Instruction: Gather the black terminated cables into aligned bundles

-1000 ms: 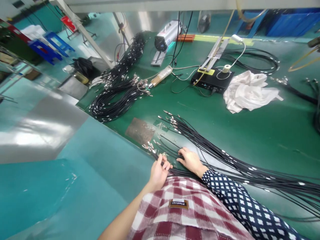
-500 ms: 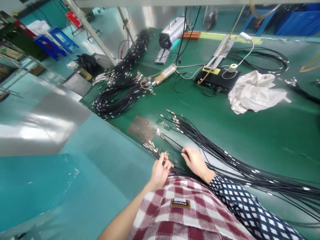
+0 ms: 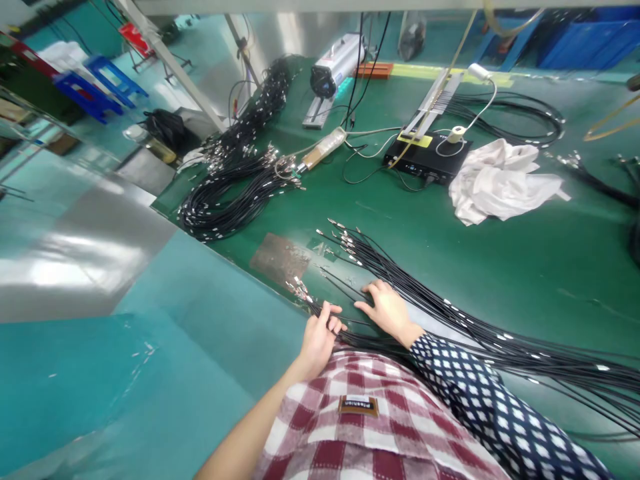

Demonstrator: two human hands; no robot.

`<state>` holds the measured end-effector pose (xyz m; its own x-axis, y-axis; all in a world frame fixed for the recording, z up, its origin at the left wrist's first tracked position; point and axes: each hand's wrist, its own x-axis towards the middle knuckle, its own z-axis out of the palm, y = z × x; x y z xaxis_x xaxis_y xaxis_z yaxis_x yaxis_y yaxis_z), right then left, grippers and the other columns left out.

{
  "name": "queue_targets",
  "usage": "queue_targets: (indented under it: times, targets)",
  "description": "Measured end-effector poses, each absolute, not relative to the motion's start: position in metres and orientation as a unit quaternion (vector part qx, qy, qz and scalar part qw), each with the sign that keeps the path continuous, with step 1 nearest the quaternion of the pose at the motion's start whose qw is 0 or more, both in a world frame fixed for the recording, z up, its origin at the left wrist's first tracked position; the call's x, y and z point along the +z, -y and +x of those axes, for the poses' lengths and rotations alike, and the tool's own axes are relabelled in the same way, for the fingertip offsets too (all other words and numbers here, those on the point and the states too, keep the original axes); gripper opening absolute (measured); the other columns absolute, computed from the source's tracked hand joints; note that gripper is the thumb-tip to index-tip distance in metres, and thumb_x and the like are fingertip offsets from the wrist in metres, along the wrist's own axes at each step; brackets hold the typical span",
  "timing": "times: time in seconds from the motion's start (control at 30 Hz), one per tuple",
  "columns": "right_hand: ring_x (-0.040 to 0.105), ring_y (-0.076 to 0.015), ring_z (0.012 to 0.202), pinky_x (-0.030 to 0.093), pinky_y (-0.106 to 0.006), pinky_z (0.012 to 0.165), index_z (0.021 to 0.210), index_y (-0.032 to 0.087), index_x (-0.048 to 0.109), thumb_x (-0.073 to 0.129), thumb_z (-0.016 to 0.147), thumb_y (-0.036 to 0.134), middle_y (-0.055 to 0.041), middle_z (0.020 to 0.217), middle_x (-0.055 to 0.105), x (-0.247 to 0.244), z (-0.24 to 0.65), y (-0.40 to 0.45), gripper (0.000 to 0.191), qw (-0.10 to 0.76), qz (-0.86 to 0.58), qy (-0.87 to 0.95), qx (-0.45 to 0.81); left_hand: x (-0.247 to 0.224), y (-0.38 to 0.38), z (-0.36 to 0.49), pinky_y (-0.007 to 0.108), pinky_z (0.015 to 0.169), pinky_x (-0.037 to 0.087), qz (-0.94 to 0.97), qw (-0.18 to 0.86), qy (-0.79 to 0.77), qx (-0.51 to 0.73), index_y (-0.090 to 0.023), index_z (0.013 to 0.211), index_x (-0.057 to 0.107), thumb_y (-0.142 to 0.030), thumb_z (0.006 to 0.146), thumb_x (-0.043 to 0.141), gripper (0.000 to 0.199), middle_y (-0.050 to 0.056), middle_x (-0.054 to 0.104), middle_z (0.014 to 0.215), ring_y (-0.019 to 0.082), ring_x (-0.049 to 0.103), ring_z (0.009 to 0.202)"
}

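My left hand (image 3: pixel 323 337) is closed around a small bunch of thin black cables (image 3: pixel 314 306) at the table's front edge. Their metal-tipped ends (image 3: pixel 299 288) stick out past my fingers. To its right, my right hand (image 3: pixel 387 308) hovers low with thumb and fingers apart, holding nothing that I can see. Two loose black cables (image 3: pixel 340 281) end just left of its fingertips. Behind it lies a larger bundle of black cables (image 3: pixel 415 283) with white tags and metal ends, running off to the right.
A brownish plate (image 3: pixel 280 259) with small scraps lies left of the cable ends. Farther back are a coiled cable heap (image 3: pixel 220 210), a brown-handled tool (image 3: pixel 323 150), a black box (image 3: pixel 425 159), a white cloth (image 3: pixel 503 180) and a silver device (image 3: pixel 337 63).
My right hand has opened, letting go of the cable it pinched, and its fingers have spread. My left hand keeps its bunch. The whole view has shifted slightly.
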<state>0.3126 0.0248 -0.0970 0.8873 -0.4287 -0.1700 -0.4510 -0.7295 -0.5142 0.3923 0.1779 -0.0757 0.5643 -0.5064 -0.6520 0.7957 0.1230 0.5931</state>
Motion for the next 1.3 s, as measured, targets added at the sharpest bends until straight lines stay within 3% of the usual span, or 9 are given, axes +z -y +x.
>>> queue_targets:
  times: [0.1, 0.27, 0.4, 0.5, 0.57, 0.7, 0.93, 1.13, 1.3]
  targets:
    - [0.051, -0.0271, 0.096, 0.038, -0.036, 0.079, 0.085, 0.017, 0.056, 0.065, 0.076, 0.032, -0.0106, 0.099, 0.057, -0.110, 0.324, -0.028, 0.020, 0.229, -0.942, -0.238, 0.066, -0.074, -0.181, 0.389, 0.028, 0.068, 0.042, 0.499, 0.733, -0.137, -0.442, -0.009, 0.082, 0.063, -0.042, 0.078, 0.061, 0.034, -0.003, 0.037, 0.056, 0.008, 0.040, 0.057]
    - [0.058, -0.0181, 0.067, 0.041, -0.029, 0.065, 0.091, 0.017, 0.050, 0.040, 0.092, 0.028, -0.0040, 0.070, 0.060, -0.114, 0.320, -0.025, 0.015, 0.282, -0.919, -0.265, 0.079, -0.070, -0.182, 0.389, 0.026, 0.073, 0.041, 0.545, 0.720, -0.120, -0.413, -0.010, 0.075, 0.061, -0.042, 0.079, 0.059, 0.032, 0.004, 0.052, 0.075, 0.013, 0.051, 0.073]
    - [0.055, -0.0120, 0.058, 0.042, -0.022, 0.056, 0.104, 0.019, 0.043, 0.023, 0.096, 0.035, 0.0028, 0.065, 0.056, -0.097, 0.304, -0.022, 0.026, 0.437, -0.861, -0.256, 0.040, -0.064, -0.168, 0.393, 0.025, 0.062, 0.039, 0.469, 0.766, -0.124, -0.422, -0.012, 0.070, 0.055, -0.039, 0.080, 0.059, 0.029, 0.001, 0.047, 0.065, 0.010, 0.048, 0.062]
    - [0.054, -0.0133, 0.060, 0.041, -0.023, 0.057, 0.103, 0.020, 0.045, 0.023, 0.096, 0.038, 0.0006, 0.069, 0.056, -0.079, 0.291, -0.033, 0.029, 0.516, -0.825, -0.231, 0.004, -0.061, -0.154, 0.399, 0.021, 0.050, 0.030, 0.456, 0.771, -0.119, -0.429, -0.015, 0.088, 0.057, -0.039, 0.081, 0.058, 0.024, -0.006, 0.031, 0.053, 0.006, 0.033, 0.047]
    - [0.055, -0.0148, 0.066, 0.040, -0.025, 0.062, 0.102, 0.021, 0.048, 0.028, 0.095, 0.036, -0.0011, 0.074, 0.059, -0.068, 0.285, -0.039, 0.026, 0.476, -0.859, -0.185, 0.015, -0.060, -0.146, 0.403, 0.021, 0.048, 0.027, 0.475, 0.750, -0.099, -0.449, -0.015, 0.097, 0.057, -0.039, 0.081, 0.059, 0.029, -0.007, 0.025, 0.052, 0.005, 0.029, 0.045]
    - [0.055, -0.0143, 0.067, 0.039, -0.025, 0.065, 0.095, 0.023, 0.054, 0.034, 0.094, 0.039, 0.0008, 0.073, 0.060, -0.060, 0.286, -0.024, 0.025, 0.414, -0.901, -0.124, 0.032, -0.062, -0.143, 0.407, 0.022, 0.050, 0.030, 0.537, 0.702, -0.066, -0.462, -0.010, 0.079, 0.060, -0.039, 0.078, 0.062, 0.029, -0.006, 0.028, 0.051, 0.006, 0.031, 0.047]
    - [0.057, -0.0193, 0.074, 0.037, -0.027, 0.058, 0.090, 0.019, 0.056, 0.056, 0.078, 0.050, -0.0035, 0.080, 0.062, -0.094, 0.306, 0.036, 0.033, 0.318, -0.854, -0.411, 0.009, -0.061, -0.153, 0.404, 0.027, 0.079, 0.040, 0.508, 0.731, -0.057, -0.451, -0.012, 0.070, 0.055, -0.037, 0.079, 0.061, 0.028, 0.005, 0.054, 0.081, 0.014, 0.051, 0.081]
    - [0.057, -0.0129, 0.061, 0.039, -0.025, 0.063, 0.100, 0.023, 0.050, 0.031, 0.094, 0.036, 0.0039, 0.064, 0.061, -0.083, 0.299, 0.008, 0.024, 0.446, -0.838, -0.313, -0.008, -0.055, -0.150, 0.403, 0.023, 0.058, 0.036, 0.447, 0.750, -0.112, -0.474, -0.014, 0.073, 0.050, -0.036, 0.084, 0.056, 0.025, -0.007, 0.026, 0.050, 0.004, 0.028, 0.045]
    - [0.052, -0.0138, 0.054, 0.038, -0.026, 0.058, 0.101, 0.022, 0.049, 0.032, 0.094, 0.038, 0.0042, 0.059, 0.058, -0.069, 0.267, -0.013, 0.024, 0.512, -0.829, -0.226, 0.013, -0.057, -0.144, 0.405, 0.020, 0.050, 0.026, 0.446, 0.759, -0.119, -0.460, -0.014, 0.106, 0.055, -0.036, 0.080, 0.062, 0.034, -0.010, 0.020, 0.049, 0.004, 0.021, 0.043]
